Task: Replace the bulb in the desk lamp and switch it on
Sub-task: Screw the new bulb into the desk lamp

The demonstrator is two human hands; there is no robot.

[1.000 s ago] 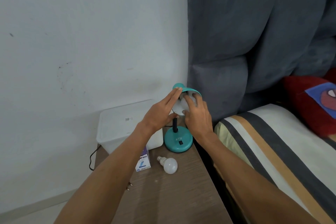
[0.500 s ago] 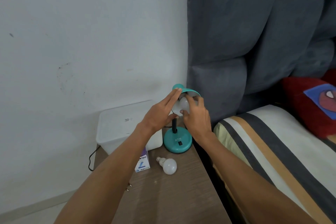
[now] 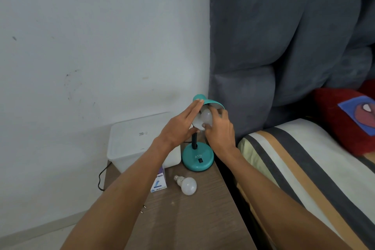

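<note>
A teal desk lamp stands on the wooden bedside table [image 3: 194, 221], its round base [image 3: 197, 159] carrying a black switch. Its teal shade [image 3: 212, 102] is tilted toward me. My left hand [image 3: 179, 128] holds the shade's left rim, fingers laid flat along it. My right hand [image 3: 220, 132] grips a white bulb [image 3: 206, 118] sitting inside the shade. A second white bulb [image 3: 187, 185] lies loose on the table in front of the base, beside a small bulb box [image 3: 159, 182].
A white plastic box [image 3: 132, 138] stands at the back left against the wall. A black cable [image 3: 101, 178] hangs off the table's left side and a plug [image 3: 143, 209] shows by my left forearm. A striped mattress [image 3: 304, 168] and grey headboard lie to the right.
My right hand's fingers have shifted around the bulb in the shade, showing more of it. My left hand stays on the shade.
</note>
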